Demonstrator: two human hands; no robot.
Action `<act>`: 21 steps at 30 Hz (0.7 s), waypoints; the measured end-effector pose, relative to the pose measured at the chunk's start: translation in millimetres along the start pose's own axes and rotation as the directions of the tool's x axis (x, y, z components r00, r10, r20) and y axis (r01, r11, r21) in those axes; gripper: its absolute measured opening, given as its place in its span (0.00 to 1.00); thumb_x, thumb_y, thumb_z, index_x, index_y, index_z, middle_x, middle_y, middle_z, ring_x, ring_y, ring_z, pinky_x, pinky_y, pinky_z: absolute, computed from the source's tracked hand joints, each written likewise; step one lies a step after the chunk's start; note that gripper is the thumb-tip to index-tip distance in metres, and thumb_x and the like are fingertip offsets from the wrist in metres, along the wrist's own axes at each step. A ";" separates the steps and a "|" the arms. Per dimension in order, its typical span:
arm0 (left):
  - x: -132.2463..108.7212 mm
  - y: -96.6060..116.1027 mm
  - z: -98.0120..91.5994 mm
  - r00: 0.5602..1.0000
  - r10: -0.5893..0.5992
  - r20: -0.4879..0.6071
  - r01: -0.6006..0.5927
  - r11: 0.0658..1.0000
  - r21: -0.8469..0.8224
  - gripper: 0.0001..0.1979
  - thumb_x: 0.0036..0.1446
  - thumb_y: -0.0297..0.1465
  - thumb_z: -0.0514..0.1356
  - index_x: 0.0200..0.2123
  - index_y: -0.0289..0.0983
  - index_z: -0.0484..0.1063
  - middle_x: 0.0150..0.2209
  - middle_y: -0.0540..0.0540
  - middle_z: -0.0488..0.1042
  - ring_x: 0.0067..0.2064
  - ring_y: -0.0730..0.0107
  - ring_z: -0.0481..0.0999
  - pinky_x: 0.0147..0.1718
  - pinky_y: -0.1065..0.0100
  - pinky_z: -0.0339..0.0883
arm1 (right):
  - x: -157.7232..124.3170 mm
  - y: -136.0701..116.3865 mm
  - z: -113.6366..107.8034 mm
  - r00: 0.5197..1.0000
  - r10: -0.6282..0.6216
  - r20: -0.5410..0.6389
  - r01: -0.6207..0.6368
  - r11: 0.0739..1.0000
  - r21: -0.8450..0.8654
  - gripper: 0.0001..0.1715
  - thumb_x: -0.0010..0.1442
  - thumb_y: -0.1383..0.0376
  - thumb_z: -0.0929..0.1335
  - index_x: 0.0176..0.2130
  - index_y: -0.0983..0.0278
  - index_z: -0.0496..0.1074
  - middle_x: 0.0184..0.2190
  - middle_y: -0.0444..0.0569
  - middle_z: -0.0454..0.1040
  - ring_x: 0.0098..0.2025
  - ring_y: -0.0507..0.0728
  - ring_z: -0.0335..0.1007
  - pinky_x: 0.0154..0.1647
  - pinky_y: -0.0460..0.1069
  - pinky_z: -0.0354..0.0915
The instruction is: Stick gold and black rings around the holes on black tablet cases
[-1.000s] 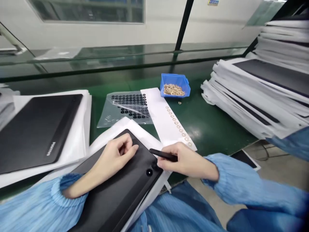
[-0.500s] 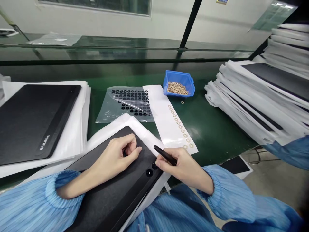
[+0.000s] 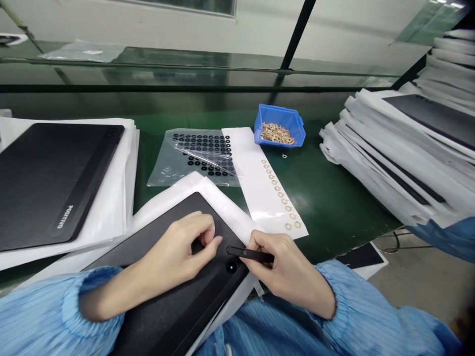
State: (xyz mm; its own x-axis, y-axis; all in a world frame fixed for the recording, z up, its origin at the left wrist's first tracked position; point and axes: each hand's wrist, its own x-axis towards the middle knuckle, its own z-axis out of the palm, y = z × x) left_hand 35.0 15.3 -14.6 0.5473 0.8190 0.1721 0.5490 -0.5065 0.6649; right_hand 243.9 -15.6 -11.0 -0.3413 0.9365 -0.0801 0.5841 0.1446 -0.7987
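A black flat cover panel (image 3: 163, 306) lies on white wrapping sheet below my hands, one corner pointing away from me. My left hand (image 3: 189, 242) rests on it, fingers curled in and thumb forward, with nothing visible in them. In my right hand (image 3: 276, 262), at the panel's right edge, is a slim black pen-like tool (image 3: 247, 253) with a rounded end pointing left. Close below the tool sits a round black opening (image 3: 231, 267) with a light dot at its middle. The right fingertips hide part of the panel edge.
A clear sheet of black rings (image 3: 208, 153) and a white strip with pale rings (image 3: 284, 198) lie ahead. Behind stands a blue bin (image 3: 280, 117) of small tan pieces. Wrapped panels are stacked left (image 3: 55, 183) and right (image 3: 393, 163). A blue sleeve (image 3: 449, 240) shows at right.
The black tool has swung from a steep slant to nearly level, its rounded end now lower over the panel. My left hand stays on the panel. The view has shifted slightly.
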 end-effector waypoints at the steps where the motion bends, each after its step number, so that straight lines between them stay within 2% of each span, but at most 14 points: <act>1: -3.4 1.6 0.1 0.998 0.057 0.028 -0.057 0.998 0.027 0.09 0.60 0.29 0.54 0.27 0.38 0.61 0.26 0.51 0.65 0.28 0.72 0.65 0.27 0.72 0.58 | 0.0 1.8 -0.9 1.000 -0.013 -0.015 0.013 1.000 0.013 0.15 0.53 0.70 0.68 0.19 0.63 0.60 0.15 0.39 0.61 0.19 0.48 0.57 0.19 0.44 0.53; 3: -10.0 5.7 0.4 0.974 0.183 0.133 -0.195 0.977 0.089 0.05 0.62 0.27 0.51 0.38 0.37 0.66 0.31 0.47 0.66 0.33 0.67 0.66 0.32 0.69 0.59 | -0.1 6.1 -3.4 0.994 -0.038 -0.098 0.046 0.996 0.081 0.15 0.55 0.64 0.69 0.20 0.64 0.65 0.16 0.40 0.63 0.20 0.49 0.60 0.21 0.45 0.56; 5: -14.7 9.8 0.6 0.926 0.270 0.262 -0.315 0.938 0.146 0.13 0.64 0.25 0.48 0.49 0.36 0.65 0.34 0.45 0.65 0.35 0.65 0.64 0.33 0.67 0.59 | -0.8 10.6 -5.7 0.968 -0.055 -0.245 0.104 0.975 0.195 0.17 0.61 0.59 0.65 0.23 0.64 0.71 0.18 0.43 0.67 0.22 0.51 0.63 0.23 0.46 0.59; 7: -16.5 12.6 0.6 0.887 0.303 0.348 -0.380 0.907 0.180 0.16 0.64 0.23 0.47 0.54 0.34 0.63 0.34 0.44 0.63 0.34 0.64 0.62 0.31 0.66 0.58 | -2.1 14.5 -6.4 0.925 -0.041 -0.379 0.169 0.935 0.311 0.25 0.66 0.57 0.58 0.25 0.65 0.73 0.20 0.46 0.69 0.23 0.51 0.66 0.25 0.46 0.62; 8: -16.6 13.3 0.3 0.877 0.308 0.369 -0.395 0.899 0.189 0.17 0.63 0.23 0.47 0.54 0.34 0.62 0.33 0.45 0.62 0.33 0.64 0.61 0.30 0.66 0.57 | -2.8 16.0 -6.0 0.912 -0.029 -0.410 0.191 0.913 0.361 0.28 0.68 0.57 0.56 0.24 0.64 0.72 0.21 0.46 0.69 0.23 0.51 0.66 0.25 0.46 0.63; 10: -15.6 13.8 -0.3 0.869 0.307 0.387 -0.405 0.892 0.202 0.18 0.63 0.22 0.47 0.55 0.32 0.61 0.32 0.45 0.60 0.33 0.64 0.60 0.29 0.66 0.56 | -3.7 18.5 -4.4 0.919 -0.035 -0.393 0.207 0.891 0.405 0.27 0.68 0.57 0.57 0.24 0.64 0.71 0.22 0.45 0.69 0.24 0.50 0.67 0.26 0.46 0.64; 14: -13.7 13.1 -1.1 0.864 0.319 0.390 -0.424 0.878 0.222 0.19 0.63 0.23 0.47 0.57 0.31 0.60 0.32 0.46 0.58 0.32 0.64 0.58 0.28 0.66 0.54 | -4.1 21.4 -0.8 0.962 -0.083 -0.260 0.188 0.893 0.410 0.06 0.61 0.61 0.67 0.35 0.62 0.71 0.31 0.45 0.72 0.33 0.54 0.73 0.34 0.48 0.70; 18: -13.6 12.8 -0.3 0.867 0.319 0.382 -0.421 0.879 0.222 0.18 0.64 0.24 0.47 0.56 0.31 0.60 0.32 0.46 0.57 0.32 0.65 0.56 0.28 0.66 0.53 | -5.4 23.8 1.0 0.960 -0.106 -0.261 0.198 0.913 0.356 0.01 0.60 0.65 0.68 0.36 0.60 0.71 0.31 0.45 0.73 0.34 0.55 0.74 0.35 0.50 0.70; 21: -13.5 12.4 1.0 0.870 0.311 0.383 -0.412 0.885 0.216 0.17 0.64 0.24 0.47 0.56 0.31 0.60 0.32 0.46 0.57 0.32 0.65 0.56 0.28 0.66 0.53 | -6.1 25.0 2.0 0.953 -0.139 -0.270 0.224 0.922 0.316 0.01 0.60 0.67 0.68 0.36 0.60 0.70 0.31 0.45 0.73 0.33 0.55 0.73 0.35 0.50 0.70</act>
State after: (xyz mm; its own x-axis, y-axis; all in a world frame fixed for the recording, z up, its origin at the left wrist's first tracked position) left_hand 35.1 -2.3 -9.4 0.8888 0.4517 0.0778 0.3972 -0.8438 0.3608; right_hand 259.1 -18.4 -31.6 -0.2077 0.9584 0.1957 0.2295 0.2422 -0.9427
